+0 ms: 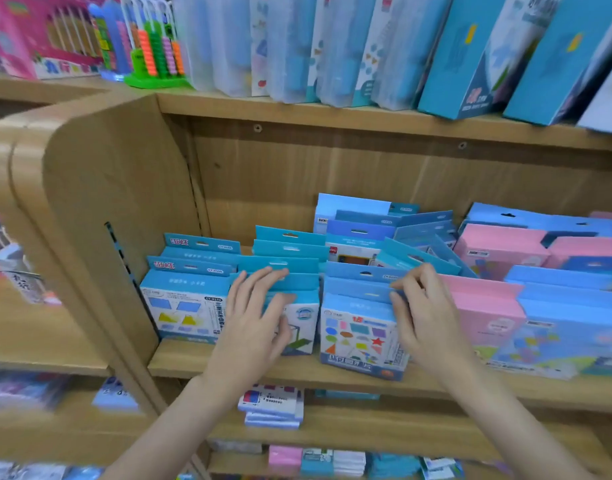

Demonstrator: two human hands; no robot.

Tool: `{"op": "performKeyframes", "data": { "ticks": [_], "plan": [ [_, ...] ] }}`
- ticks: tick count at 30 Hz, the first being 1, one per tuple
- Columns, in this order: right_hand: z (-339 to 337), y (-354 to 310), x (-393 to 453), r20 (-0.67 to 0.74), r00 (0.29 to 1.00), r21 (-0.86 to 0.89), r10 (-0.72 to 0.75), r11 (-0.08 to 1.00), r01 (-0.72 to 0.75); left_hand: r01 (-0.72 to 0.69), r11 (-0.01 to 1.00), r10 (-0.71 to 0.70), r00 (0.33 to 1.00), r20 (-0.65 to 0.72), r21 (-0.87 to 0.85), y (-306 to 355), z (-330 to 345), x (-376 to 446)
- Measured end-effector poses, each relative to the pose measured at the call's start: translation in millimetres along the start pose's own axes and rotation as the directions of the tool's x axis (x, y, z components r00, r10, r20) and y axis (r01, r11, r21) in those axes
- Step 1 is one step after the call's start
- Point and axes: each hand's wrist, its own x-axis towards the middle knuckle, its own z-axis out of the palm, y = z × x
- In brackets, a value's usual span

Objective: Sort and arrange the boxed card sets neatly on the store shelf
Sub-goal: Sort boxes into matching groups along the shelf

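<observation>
Several blue boxed card sets stand in rows on the wooden shelf [249, 367]. My left hand [254, 320] grips the top of the front box in the middle row [303, 323], fingers over its hang tab and thumb on its face. My right hand [424, 313] pinches the upper right corner of the front box with coloured shapes [360, 336]. Further left, a box with triangle pictures [183, 313] fronts another row. Boxes behind the right row [419, 258] lean crooked.
Pink and blue boxes [488, 306] fill the shelf to the right. A wooden side panel [100, 216] bounds the shelf on the left. Tall blue packs [464, 53] and a green abacus [155, 46] stand on the shelf above. More boxes [271, 405] lie on the shelf below.
</observation>
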Motion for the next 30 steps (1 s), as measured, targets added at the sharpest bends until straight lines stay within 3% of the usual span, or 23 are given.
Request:
{"op": "performKeyframes", "data": {
  "ticks": [11, 17, 23, 25, 27, 30],
  "plan": [
    [17.3, -2.5, 4.0, -0.081, 0.997, -0.103, 0.008, 0.995, -0.016, 0.016, 0.997, -0.014, 1.000, 0.025, -0.081, -4.5, -1.1, -0.3],
    [12.0, 2.8, 6.2, -0.015, 1.000, -0.271, 0.009, 0.962, -0.013, 0.018, 0.992, -0.012, 0.999, 0.047, -0.128, -6.6, -8.9, -1.9],
    [-6.9, -6.4, 18.9, -0.017, 0.999, -0.204, -0.046, 0.978, 0.042, 0.044, 0.984, -0.049, 0.999, -0.023, -0.174, -24.2, -35.4, 29.3],
    [-12.3, -3.8, 34.9, -0.022, 1.000, -0.146, -0.008, 0.989, 0.004, 0.040, 0.984, -0.038, 0.999, 0.014, -0.172, -30.0, -39.6, 49.0],
    [-14.5, 3.3, 55.3, 0.031, 0.997, -0.067, 0.065, 0.996, -0.062, 0.062, 0.982, -0.042, 0.993, 0.114, -0.178, -34.7, -38.1, 68.4],
    [-11.7, 18.7, 88.8, 0.281, 0.952, 0.006, 0.118, 0.992, -0.125, 0.082, 0.975, -0.031, 0.970, 0.241, -0.204, -39.2, -31.8, 93.0]
  ]
}}
